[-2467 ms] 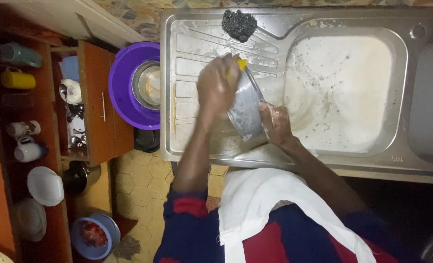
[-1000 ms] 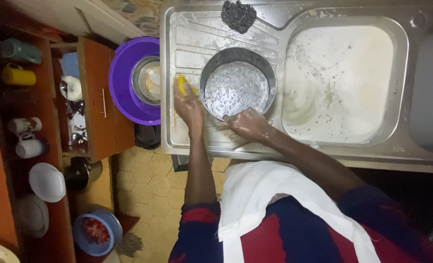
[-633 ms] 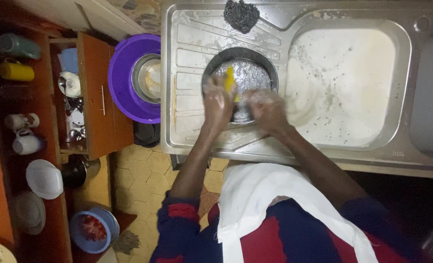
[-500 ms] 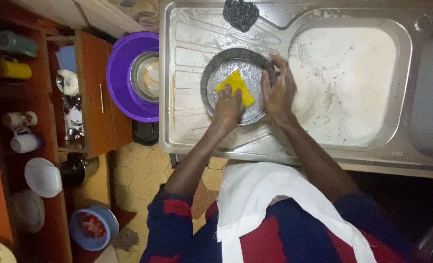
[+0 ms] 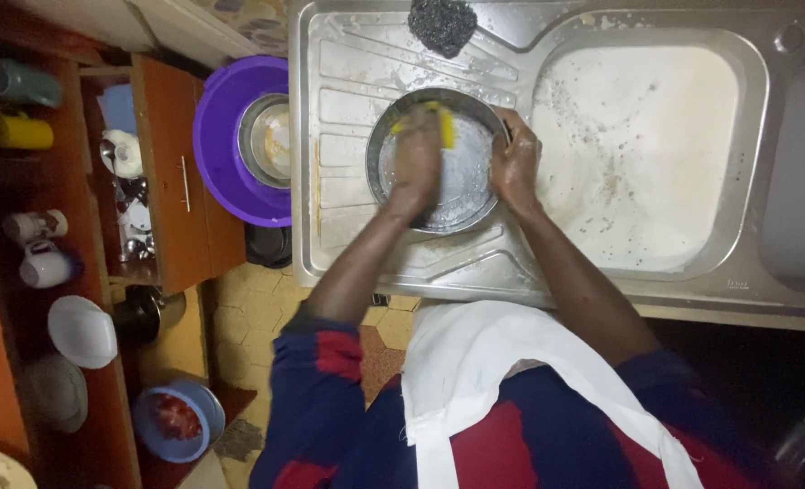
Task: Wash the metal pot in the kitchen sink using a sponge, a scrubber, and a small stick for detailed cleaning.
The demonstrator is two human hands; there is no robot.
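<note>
A round metal pot (image 5: 470, 186) stands on the ribbed drainboard (image 5: 348, 136) of a steel sink. Inside the pot, my left hand (image 5: 418, 167) presses a yellow sponge (image 5: 443, 122) against the soapy bottom near the far wall. On the pot's right rim, my right hand (image 5: 514, 166) grips the edge and steadies it. Both forearms reach out from a red and blue sleeved top with a white apron.
A dark steel-wool scrubber (image 5: 442, 23) lies at the drainboard's far edge. The sink basin (image 5: 638, 154) to the right holds foamy water. Left of the sink a purple basin (image 5: 230, 136) holds a metal bowl (image 5: 266, 140). Wooden shelves (image 5: 162, 172) with cups, plates and bowls stand further left.
The pot went from tilted in my hands to flat on the drainboard. My left hand with the sponge moved from the rim into the pot and scrubs toward its far side.
</note>
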